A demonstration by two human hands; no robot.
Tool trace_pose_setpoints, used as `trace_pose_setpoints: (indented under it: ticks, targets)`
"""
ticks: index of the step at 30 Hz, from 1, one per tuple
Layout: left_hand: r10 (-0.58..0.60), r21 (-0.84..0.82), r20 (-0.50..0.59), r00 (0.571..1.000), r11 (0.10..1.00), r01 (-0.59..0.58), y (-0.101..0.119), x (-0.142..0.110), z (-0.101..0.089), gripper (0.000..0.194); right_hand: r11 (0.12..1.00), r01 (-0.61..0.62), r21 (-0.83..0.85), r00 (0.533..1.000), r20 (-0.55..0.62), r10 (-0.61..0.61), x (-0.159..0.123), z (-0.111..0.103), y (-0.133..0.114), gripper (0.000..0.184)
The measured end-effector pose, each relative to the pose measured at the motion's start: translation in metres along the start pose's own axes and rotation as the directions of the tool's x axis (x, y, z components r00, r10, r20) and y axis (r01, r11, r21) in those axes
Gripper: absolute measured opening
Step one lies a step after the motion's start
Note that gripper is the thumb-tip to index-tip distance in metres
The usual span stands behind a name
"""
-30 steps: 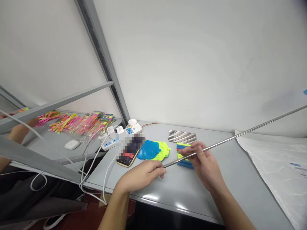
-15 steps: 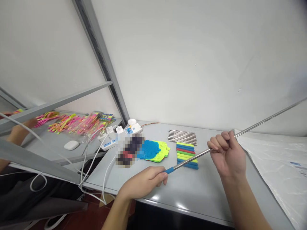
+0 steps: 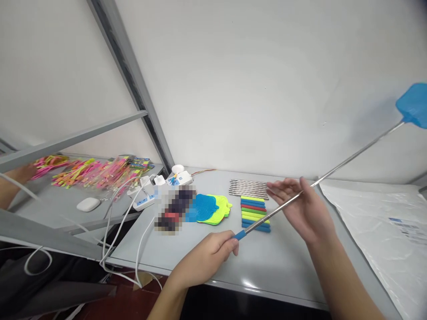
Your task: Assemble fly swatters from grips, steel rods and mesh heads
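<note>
A telescopic fly swatter slants up to the right over the table, with a blue paddle head [image 3: 413, 106], a drawn-out metal rod [image 3: 362, 149] and a blue handle. My left hand [image 3: 213, 255] is closed around the handle, whose upper end [image 3: 239, 235] shows. Across the palm of my right hand [image 3: 307, 211] lies the rod; the fingers there are stretched out and loose. Behind the rod are a row of foam-like coloured handle grips [image 3: 254, 215], a row of metal rods [image 3: 247, 188], and a pile of blue [image 3: 206, 208] and yellow-green [image 3: 222, 213] swatter heads.
A white plastic bag [image 3: 373, 222] covers the table's right side. Power strips [image 3: 180, 178] and white cables [image 3: 123, 218] are at the left. Beyond a grey metal frame [image 3: 73, 137], another person's arm [image 3: 13, 180] reaches towards pink and yellow items [image 3: 100, 173].
My right hand has unwrapped from the rod and its fingers have straightened. The blue swatter head has come into view at the right. My left hand keeps its hold on the handle.
</note>
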State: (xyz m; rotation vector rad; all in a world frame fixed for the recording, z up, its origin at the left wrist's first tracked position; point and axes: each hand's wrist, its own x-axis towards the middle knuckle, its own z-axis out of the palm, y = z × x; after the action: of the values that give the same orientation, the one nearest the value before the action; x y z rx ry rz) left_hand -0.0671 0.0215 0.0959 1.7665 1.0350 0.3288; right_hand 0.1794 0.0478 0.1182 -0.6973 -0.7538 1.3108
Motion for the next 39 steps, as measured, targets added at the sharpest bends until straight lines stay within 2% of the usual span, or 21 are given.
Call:
trace_pose_setpoints:
  ticks: [2, 5, 10, 13, 15, 18, 20, 21, 22, 24, 26, 27, 29, 32, 34, 35, 37, 39]
  targets:
    - [0.001, 0.014, -0.002, 1.000, 1.000, -0.001, -0.001, -0.002, -0.002, 0.040, 0.996, 0.086, 0.007, 0.992, -0.097, -0.085, 0.004, -0.004, -0.002, 0.033]
    - [-0.017, -0.021, 0.010, 1.000, 1.000, 0.017, -0.002, -0.003, -0.002, 0.040, 0.986, 0.122, -0.114, 0.987, -0.093, -0.133, -0.005, 0.007, 0.013, 0.037]
    - [-0.056, -0.156, 0.049, 0.997, 0.986, 0.063, -0.012, -0.004, 0.003, 0.045, 0.952, -0.054, -0.301, 0.995, 0.066, 0.077, -0.031, 0.032, 0.041, 0.045]
    - [-0.078, -0.230, 0.077, 0.994, 0.969, 0.094, -0.020, -0.009, 0.002, 0.046, 0.952, -0.105, -0.289, 0.981, 0.125, 0.147, -0.024, 0.023, 0.026, 0.046]
    - [-0.084, -0.231, 0.071, 0.994, 0.968, 0.098, -0.024, -0.013, -0.002, 0.045, 0.983, -0.078, -0.167, 0.994, 0.068, 0.090, -0.009, 0.006, 0.003, 0.044]
    - [-0.077, -0.182, 0.056, 0.995, 0.980, 0.086, -0.025, -0.014, -0.007, 0.045, 0.997, 0.072, 0.022, 0.982, -0.176, -0.067, 0.015, -0.015, -0.024, 0.028]
    - [-0.061, -0.160, 0.056, 0.997, 0.985, 0.070, -0.023, -0.010, -0.008, 0.046, 0.983, 0.184, 0.005, 0.958, -0.226, -0.178, 0.019, -0.015, -0.022, 0.027]
    - [-0.051, -0.156, 0.054, 0.997, 0.986, 0.059, -0.021, -0.008, -0.008, 0.046, 0.979, 0.204, -0.032, 0.957, -0.205, -0.206, 0.016, -0.011, -0.015, 0.029]
    - [-0.041, -0.156, 0.051, 0.998, 0.987, 0.049, -0.020, -0.006, -0.007, 0.046, 0.980, 0.186, -0.076, 0.969, -0.151, -0.196, 0.011, -0.006, -0.005, 0.031]
    - [-0.029, -0.162, 0.046, 0.999, 0.986, 0.036, -0.020, -0.003, -0.007, 0.046, 0.988, 0.009, -0.154, 1.000, -0.020, -0.012, -0.002, 0.004, 0.015, 0.035]
    - [-0.029, -0.171, 0.043, 0.999, 0.985, 0.036, -0.022, -0.004, -0.009, 0.047, 0.968, -0.137, -0.210, 0.982, 0.101, 0.161, -0.010, 0.004, 0.024, 0.038]
    - [-0.035, -0.172, 0.043, 0.998, 0.984, 0.042, -0.023, -0.005, -0.011, 0.047, 0.962, -0.166, -0.216, 0.975, 0.113, 0.194, -0.009, 0.000, 0.023, 0.041]
    - [-0.054, -0.163, 0.042, 0.998, 0.985, 0.060, -0.027, -0.009, -0.015, 0.048, 0.971, -0.179, -0.155, 0.981, 0.048, 0.189, -0.002, -0.013, 0.013, 0.046]
    - [-0.078, -0.160, 0.059, 0.995, 0.983, 0.087, -0.030, -0.011, -0.018, 0.049, 0.997, -0.024, -0.073, 0.992, -0.123, 0.015, 0.011, -0.025, 0.002, 0.037]
    - [-0.082, -0.178, 0.074, 0.994, 0.979, 0.094, -0.031, -0.010, -0.017, 0.049, 0.995, 0.034, -0.096, 0.988, -0.144, -0.047, 0.009, -0.020, 0.009, 0.036]
    - [-0.083, -0.190, 0.077, 0.994, 0.977, 0.096, -0.032, -0.009, -0.016, 0.050, 0.992, 0.010, -0.125, 0.993, -0.118, -0.025, 0.005, -0.015, 0.015, 0.038]
    - [-0.088, -0.211, 0.075, 0.993, 0.972, 0.102, -0.033, -0.008, -0.014, 0.051, 0.971, -0.133, -0.198, 0.991, -0.020, 0.132, -0.006, -0.005, 0.028, 0.043]
    - [-0.099, -0.223, 0.074, 0.992, 0.968, 0.113, -0.036, -0.009, -0.014, 0.053, 0.938, -0.249, -0.241, 0.959, 0.074, 0.273, -0.015, 0.000, 0.035, 0.047]
